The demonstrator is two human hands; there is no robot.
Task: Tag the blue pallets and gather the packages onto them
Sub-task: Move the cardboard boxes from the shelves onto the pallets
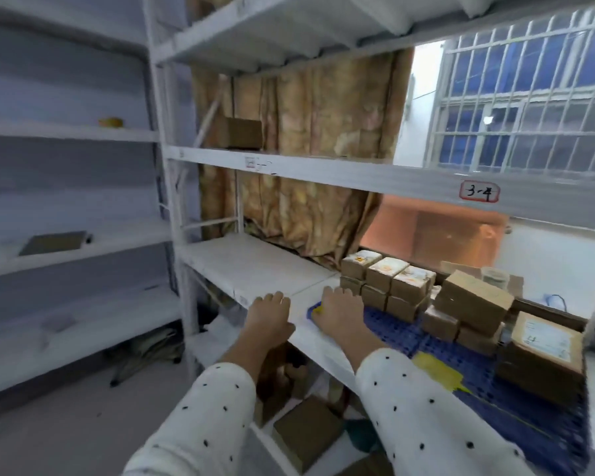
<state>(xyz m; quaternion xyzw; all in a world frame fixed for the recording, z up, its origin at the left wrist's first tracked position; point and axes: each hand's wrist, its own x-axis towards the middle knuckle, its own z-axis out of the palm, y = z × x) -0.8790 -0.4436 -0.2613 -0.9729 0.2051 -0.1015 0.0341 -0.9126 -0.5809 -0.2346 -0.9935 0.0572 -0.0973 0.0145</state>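
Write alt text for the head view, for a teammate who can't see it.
Both hands reach onto a white shelf: the right hand presses a yellow tag onto the corner of a blue pallet, and the left hand rests flat on the shelf beside it. Cardboard packages are stacked on the pallet, and another yellow tag sits nearer its front.
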